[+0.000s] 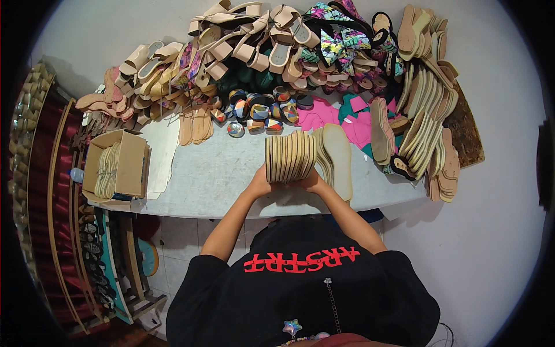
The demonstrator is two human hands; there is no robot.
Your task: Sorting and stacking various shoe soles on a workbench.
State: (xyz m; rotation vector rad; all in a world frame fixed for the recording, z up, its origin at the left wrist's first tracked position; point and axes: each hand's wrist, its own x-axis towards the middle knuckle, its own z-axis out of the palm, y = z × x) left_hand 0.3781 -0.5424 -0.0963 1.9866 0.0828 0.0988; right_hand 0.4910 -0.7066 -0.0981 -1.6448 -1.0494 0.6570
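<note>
A thick stack of pale shoe soles [291,157] stands on edge between my two hands, above the near part of the table. My left hand [261,180] grips its left side low down, with most of the fingers hidden behind the stack. On the other side my right hand [313,181] closes round the lower right of the same stack, its fingertips also out of sight. Just right of it, more cream soles [336,159] lean together on the tabletop, close to my right hand.
A grey-white table [214,168] carries everything. At its left stands an open cardboard box [130,168] holding soles. Beige heeled sandals [283,49] pile up along the back, with multicoloured patterned heels [258,111] before them. Pink fabric pieces [319,113] and tall stacked soles [425,133] fill the right.
</note>
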